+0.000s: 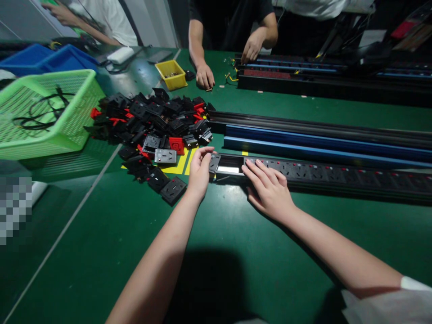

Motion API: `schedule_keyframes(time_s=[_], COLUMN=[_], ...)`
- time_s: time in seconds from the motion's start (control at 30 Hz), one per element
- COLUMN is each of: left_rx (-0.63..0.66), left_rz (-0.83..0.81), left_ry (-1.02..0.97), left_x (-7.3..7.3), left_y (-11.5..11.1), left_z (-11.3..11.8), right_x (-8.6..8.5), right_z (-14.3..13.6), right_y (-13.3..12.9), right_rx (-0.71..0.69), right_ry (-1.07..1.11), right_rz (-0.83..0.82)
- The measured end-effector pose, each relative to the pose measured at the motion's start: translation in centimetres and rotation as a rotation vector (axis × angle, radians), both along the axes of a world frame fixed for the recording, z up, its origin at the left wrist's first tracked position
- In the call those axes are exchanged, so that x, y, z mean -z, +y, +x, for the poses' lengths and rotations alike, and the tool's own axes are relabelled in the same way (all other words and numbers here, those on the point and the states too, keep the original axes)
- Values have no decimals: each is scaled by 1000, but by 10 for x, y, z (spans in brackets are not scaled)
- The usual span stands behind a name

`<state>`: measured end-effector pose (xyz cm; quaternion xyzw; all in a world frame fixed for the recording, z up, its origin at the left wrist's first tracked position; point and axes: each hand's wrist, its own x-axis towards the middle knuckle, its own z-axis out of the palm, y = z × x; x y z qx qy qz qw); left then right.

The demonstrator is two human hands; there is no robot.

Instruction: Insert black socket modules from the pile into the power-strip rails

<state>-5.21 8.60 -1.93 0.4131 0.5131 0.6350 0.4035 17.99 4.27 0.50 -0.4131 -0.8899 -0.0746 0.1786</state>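
1. We look down on the green surface (pixel 236 252), and the long black power strip (pixel 337 173) runs from the centre out toward 3 o'clock, its left end lying right between our two hands.

2. Our left hand (pixel 200 171) has its grip closed on a black socket module (pixel 213 162) at the strip's open left end, with thumb and fingers pinching it from the 9 o'clock side.

3. Our right hand (pixel 268 189) lies flat with its fingers spread apart, pressing on the sockets already seated, clamped on nothing. It works as a brace.

4. Between the hands sits a pale, empty gap (pixel 228 169) in the strip. We judge that the module should go in square to the rail, not tilted, so the edges catch evenly.

5. We would keep the right palm pushing down so the strip does not slide toward 3 o'clock.

6. The supply is near: the pile of loose modules (pixel 151 126) lies at 10 o'clock of the left hand, black ones mixed with red.

7. A green basket (pixel 67 130) sits further out at 9 o'clock, and a yellow tray (pixel 171 74) up at 12 o'clock.

8. Across the surface another person's hands (pixel 205 75) rest near more rails. We keep clear of them.

9. The blue rails (pixel 320 144) lie just behind our strip.
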Motion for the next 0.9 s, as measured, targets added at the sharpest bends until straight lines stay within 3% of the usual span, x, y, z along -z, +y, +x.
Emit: schedule_keyframes(time_s=[0.17,0.3,0.5,0.9], left_rx=[1,-7,80,271], left_rz=[-4,-1,-39,-32], left_ry=[10,212,509,631], left_x=[2,1,-4,-7], left_y=[0,-6,-13,-12], left_z=[-1,4,10,-1], right_x=[0,-1,-1,0], right_z=[0,-1,-1,-1], right_y=[0,-1,-1,-2], right_rx=[4,8,1,10], right_ry=[3,15,15,18], right_rz=[1,-18,-29,-28])
